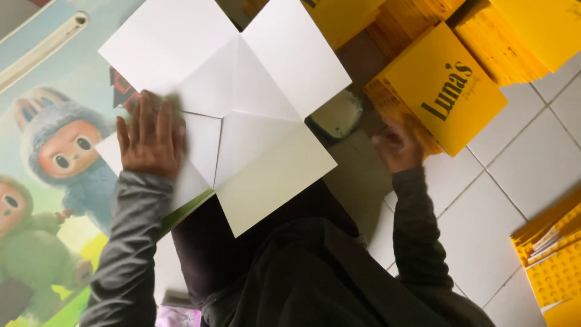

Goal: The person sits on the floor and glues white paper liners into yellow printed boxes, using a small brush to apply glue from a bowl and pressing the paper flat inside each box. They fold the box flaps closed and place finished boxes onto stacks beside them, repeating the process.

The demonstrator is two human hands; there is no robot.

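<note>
Left hand (pixel 150 140): flat, fingers spread, palm down on the left flap of the white sheet (pixel 233 109) — pressing, not gripping.
Right hand (pixel 396 145): at the near edge of the yellow stack (pixel 445 91), fingers curled over the top piece's edge; whether it has actually pinched one I cannot tell.
Sheet: creased, part-folded, flaps open in a cross; lies across the lap and the printed mat (pixel 54 169), its left flap under the left palm, lower flap overhanging the dark trousers.
Stacks: yellow flat pieces piled on the white tile floor (pixel 490 200), just right of the sheet; more yellow piles at the top and lower right edge.
Other: a round, pale, lid-like thing (pixel 339 114) shows just past the sheet's right corner — too blurred to identify.
Judgement – step: holding the sheet steady while the other hand takes one yellow piece.
Judgement – doing it well: keep the left palm flat so the creases do not shift; peel only the top piece by its edge, lifting it clear before carrying it across.
Risk: two pieces coming away together, or the overhanging flap sliding off the lap.
</note>
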